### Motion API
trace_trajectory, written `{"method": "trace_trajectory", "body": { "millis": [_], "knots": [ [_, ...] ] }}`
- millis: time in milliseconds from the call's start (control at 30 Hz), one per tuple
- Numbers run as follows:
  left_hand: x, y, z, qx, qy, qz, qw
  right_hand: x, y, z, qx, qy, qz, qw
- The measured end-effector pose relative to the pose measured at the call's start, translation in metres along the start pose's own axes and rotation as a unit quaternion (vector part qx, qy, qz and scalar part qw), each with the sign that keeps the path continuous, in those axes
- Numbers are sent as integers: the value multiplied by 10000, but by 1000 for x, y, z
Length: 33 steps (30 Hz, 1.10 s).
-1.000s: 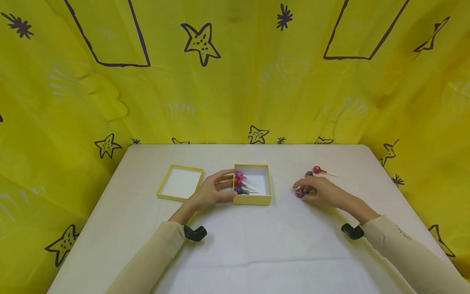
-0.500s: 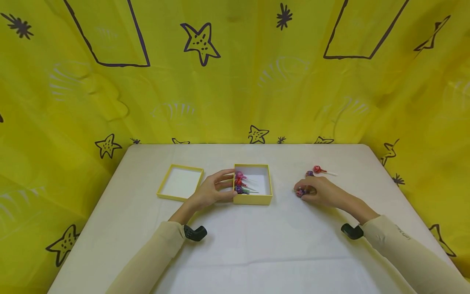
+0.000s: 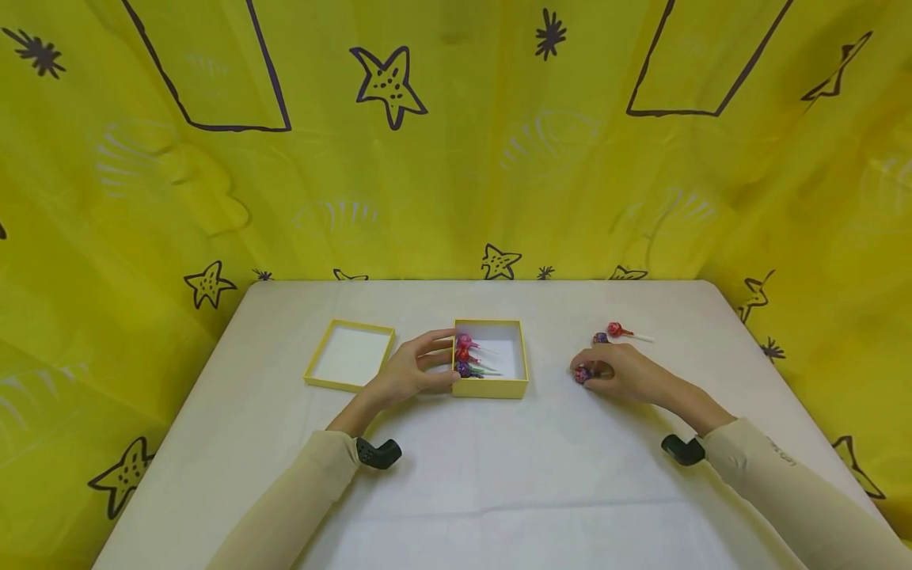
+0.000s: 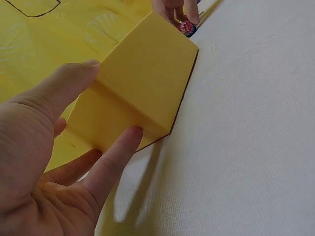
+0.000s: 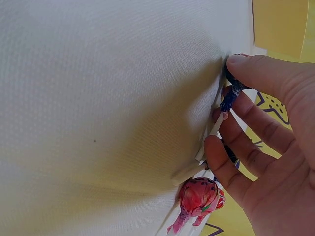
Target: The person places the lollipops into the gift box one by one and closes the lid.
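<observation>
My left hand holds the left side of a small open yellow box. In the left wrist view its thumb lies at a top corner and its fingertips press a side wall. Several wrapped lollipops lie along the box's left wall, sticks pointing right. Right of the box, my right hand pinches a dark purple-red lollipop by its head, low at the table. The right wrist view shows the blue wrapper twist and white stick beside the fingers. A purple lollipop is partly hidden behind this hand.
A red lollipop lies beyond the right hand, its white stick pointing right. The yellow-rimmed lid, white inside, lies left of the box, partly behind the left hand. A white cloth covers the table; yellow patterned curtain surrounds it.
The right hand has barely shifted at the lollipop; its index finger sits slightly closer round the head than a second ago. The left hand and the box have stayed in place.
</observation>
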<state>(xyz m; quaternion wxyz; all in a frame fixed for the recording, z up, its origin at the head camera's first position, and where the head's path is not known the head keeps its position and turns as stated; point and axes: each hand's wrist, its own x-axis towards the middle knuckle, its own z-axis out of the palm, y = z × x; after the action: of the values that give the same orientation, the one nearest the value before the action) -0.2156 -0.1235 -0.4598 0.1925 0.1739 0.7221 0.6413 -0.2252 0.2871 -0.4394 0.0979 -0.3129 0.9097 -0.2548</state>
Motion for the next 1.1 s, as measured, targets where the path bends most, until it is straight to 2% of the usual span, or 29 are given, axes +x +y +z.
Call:
{"method": "trace_trajectory", "body": {
  "millis": [300,600,900,1100],
  "knots": [
    [-1,1,0,-11,6,12,10000,0,-4,-2,15,-4,45,10000],
    [-2,2,0,-3,-8,-17,10000,2,-7,-6,-54,-52,-281,9996],
    [-3,2,1,102,21,-32,9999,5,-14,-22,-186,32,-343,9992],
    [-2,3,1,122,46,-74,9999,9,-23,-33,-8,192,-417,9989]
  ]
}}
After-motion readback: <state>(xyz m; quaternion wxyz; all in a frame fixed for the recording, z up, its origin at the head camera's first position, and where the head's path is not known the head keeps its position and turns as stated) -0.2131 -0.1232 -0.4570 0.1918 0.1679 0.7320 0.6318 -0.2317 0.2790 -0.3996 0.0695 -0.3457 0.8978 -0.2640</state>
